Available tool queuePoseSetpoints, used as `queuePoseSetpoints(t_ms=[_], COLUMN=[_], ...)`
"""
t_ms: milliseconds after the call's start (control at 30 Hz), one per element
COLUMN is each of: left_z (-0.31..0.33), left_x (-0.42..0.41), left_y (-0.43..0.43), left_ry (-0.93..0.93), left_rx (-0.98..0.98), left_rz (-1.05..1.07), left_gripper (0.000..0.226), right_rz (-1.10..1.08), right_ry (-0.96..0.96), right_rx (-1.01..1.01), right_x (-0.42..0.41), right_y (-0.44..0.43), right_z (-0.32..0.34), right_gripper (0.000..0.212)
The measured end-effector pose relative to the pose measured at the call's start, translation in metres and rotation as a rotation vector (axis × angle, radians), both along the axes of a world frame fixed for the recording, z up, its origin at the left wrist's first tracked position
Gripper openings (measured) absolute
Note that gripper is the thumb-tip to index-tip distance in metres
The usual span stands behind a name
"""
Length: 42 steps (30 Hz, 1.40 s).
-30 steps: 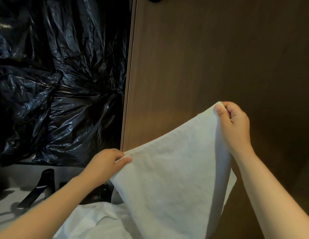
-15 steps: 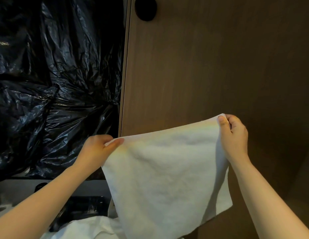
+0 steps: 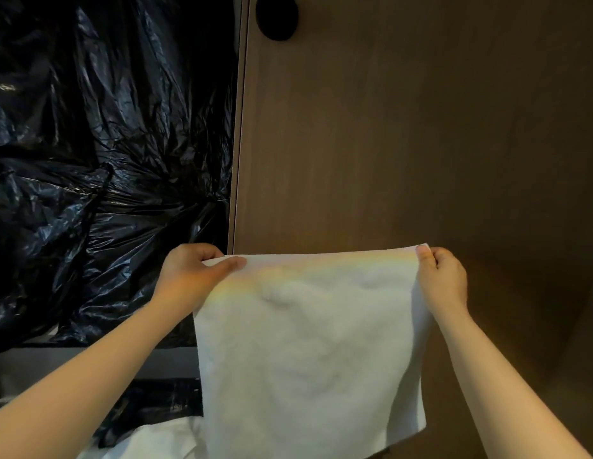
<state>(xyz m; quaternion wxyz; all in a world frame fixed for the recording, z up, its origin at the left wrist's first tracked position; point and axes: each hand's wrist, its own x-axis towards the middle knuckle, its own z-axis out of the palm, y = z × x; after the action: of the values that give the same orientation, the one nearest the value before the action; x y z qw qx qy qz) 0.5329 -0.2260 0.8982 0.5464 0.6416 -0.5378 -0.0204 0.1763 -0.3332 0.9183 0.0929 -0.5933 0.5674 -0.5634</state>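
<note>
A white towel point(image 3: 308, 352) hangs flat in the air in front of me, its top edge almost level. My left hand point(image 3: 192, 273) pinches the top left corner between thumb and fingers. My right hand point(image 3: 442, 278) pinches the top right corner. The cloth hangs down and hides what is behind its lower part. More white cloth point(image 3: 156, 440) lies bunched below it at the bottom left.
A brown wooden panel point(image 3: 404, 144) with a round black knob point(image 3: 277, 16) fills the right side behind the towel. Crumpled black plastic sheeting point(image 3: 99, 160) covers the left. A grey ledge point(image 3: 89, 362) runs below the plastic.
My left hand has risen with its corner and my right hand has come down a little, so the towel's top edge went from slanted to nearly level and the cloth spread flat.
</note>
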Motion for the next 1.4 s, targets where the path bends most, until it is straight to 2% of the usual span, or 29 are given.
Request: queuePoseSetpoints(t_ms=[233, 400, 700, 800, 900, 1033, 1267, 1400], left_z=[0.004, 0.001, -0.002, -0.005, -0.010, -0.014, -0.025, -0.032], left_x=[0.005, -0.001, -0.029, -0.036, -0.049, -0.068, -0.084, -0.089], left_y=[0.003, 0.004, 0.005, 0.006, 0.008, 0.012, 0.021, 0.028], left_ry=[-0.086, -0.059, -0.090, -0.099, -0.125, -0.210, -0.294, -0.248], left_rx=[-0.026, -0.002, -0.018, 0.010, 0.010, 0.046, 0.150, 0.179], left_rz=[0.008, -0.074, -0.104, -0.115, -0.159, -0.188, -0.241, -0.234], left_gripper=[0.020, 0.016, 0.023, 0.024, 0.021, 0.026, 0.025, 0.027], right_rz=[-0.063, -0.071, -0.082, -0.136, 0.071, 0.457, 0.573, 0.553], right_ry=[-0.043, -0.067, 0.021, 0.165, 0.285, 0.285, 0.140, 0.094], right_rx=[0.001, 0.063, 0.255, 0.185, -0.034, -0.040, 0.070, 0.043], right_x=[0.003, 0.002, 0.002, 0.008, 0.033, 0.071, 0.082, 0.085], right_y=[-0.009, -0.017, -0.013, 0.002, 0.029, 0.066, 0.083, 0.093], right_z=[-0.007, -0.018, -0.054, -0.056, -0.058, -0.086, -0.129, -0.146], right_gripper=[0.042, 0.041, 0.035, 0.043, 0.043, 0.035, 0.020, 0.024])
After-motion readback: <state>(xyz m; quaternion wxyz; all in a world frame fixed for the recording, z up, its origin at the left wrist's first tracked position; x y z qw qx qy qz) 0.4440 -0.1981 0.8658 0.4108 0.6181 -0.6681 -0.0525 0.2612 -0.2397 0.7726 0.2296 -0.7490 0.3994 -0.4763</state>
